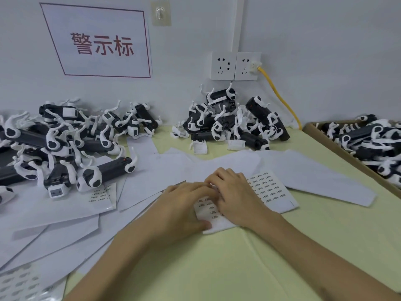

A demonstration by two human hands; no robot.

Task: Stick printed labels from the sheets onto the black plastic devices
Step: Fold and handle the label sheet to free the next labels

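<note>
A white label sheet (269, 189) with rows of small printed labels lies on the yellow-green table in front of me. My left hand (184, 205) rests on its left part, fingers and thumb lying on the paper. My right hand (236, 196) sits over the sheet's middle with bent fingers, tips down beside the left fingertips; whether they pinch a label is hidden. Black plastic devices with white clips are heaped in a left pile (65, 144) and a back pile (234, 122). A second label sheet (102, 192) pokes out under the left pile.
A cardboard box (321, 135) at the right holds more devices. Loose white backing sheets (65, 231) cover the table's left and middle. On the wall are a sign, two sockets (235, 66) and a yellow cable (282, 98) running down to the table.
</note>
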